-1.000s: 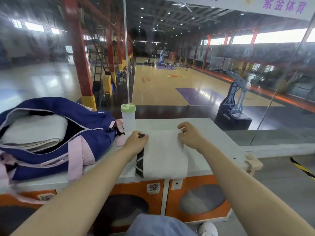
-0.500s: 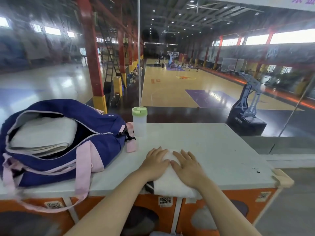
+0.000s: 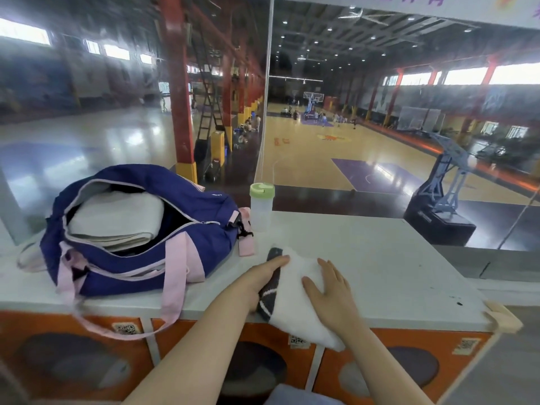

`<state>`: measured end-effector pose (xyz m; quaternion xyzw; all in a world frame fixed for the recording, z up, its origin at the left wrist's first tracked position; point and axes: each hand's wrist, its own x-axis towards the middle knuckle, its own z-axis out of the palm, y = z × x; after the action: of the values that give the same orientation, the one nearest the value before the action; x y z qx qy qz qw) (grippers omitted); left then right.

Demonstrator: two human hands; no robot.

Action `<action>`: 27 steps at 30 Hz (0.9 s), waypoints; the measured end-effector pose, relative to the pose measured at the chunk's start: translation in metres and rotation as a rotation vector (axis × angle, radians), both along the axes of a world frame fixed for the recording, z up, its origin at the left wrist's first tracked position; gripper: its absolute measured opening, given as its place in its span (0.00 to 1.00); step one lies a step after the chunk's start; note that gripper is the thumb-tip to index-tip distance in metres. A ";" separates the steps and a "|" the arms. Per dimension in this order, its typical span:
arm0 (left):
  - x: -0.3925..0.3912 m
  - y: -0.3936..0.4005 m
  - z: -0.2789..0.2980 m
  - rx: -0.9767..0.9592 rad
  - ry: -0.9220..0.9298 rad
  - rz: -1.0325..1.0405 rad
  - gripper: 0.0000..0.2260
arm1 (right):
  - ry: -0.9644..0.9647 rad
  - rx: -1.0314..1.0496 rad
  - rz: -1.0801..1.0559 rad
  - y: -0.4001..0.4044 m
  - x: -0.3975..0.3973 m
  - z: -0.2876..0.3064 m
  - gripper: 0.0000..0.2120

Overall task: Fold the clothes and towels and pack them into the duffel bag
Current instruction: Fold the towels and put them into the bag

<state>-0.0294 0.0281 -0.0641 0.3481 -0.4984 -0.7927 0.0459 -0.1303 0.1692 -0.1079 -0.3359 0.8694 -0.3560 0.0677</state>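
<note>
**Folded towel held flat at the near edge, bag open to its left**

Lower centre of frame: the white towel, dark striped end to the left, lies folded on the white surface, its near corner overhanging the front edge. The right hand lies on top with fingers straight, pressing down, likely to set the fold. The left hand lies along the towel's dark left edge, fingers extended, seemingly bracing or squaring that side; whether its thumb is tucked under is not visible.

Centre left: the blue duffel bag sits just beside the towel, zipper open toward the person, folded pale items already inside, so the towel has a short way to go.

Behind the bag's right end: a green-lidded bottle, upright, out of the way of the folding.
</note>
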 end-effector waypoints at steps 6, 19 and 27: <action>0.018 -0.014 0.002 -0.171 0.098 0.009 0.17 | -0.055 -0.097 0.047 -0.017 0.019 0.004 0.31; 0.161 -0.136 0.081 -0.350 0.277 0.487 0.06 | -0.028 -0.258 0.318 -0.176 0.074 0.077 0.14; 0.183 -0.228 0.075 -0.286 0.063 0.488 0.11 | 0.027 -0.057 0.339 -0.280 0.084 0.084 0.20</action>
<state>0.1534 -0.2003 0.0113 0.4230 -0.5049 -0.6901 0.2997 -0.0465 -0.1112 -0.0241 -0.4841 0.7908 -0.3594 0.1055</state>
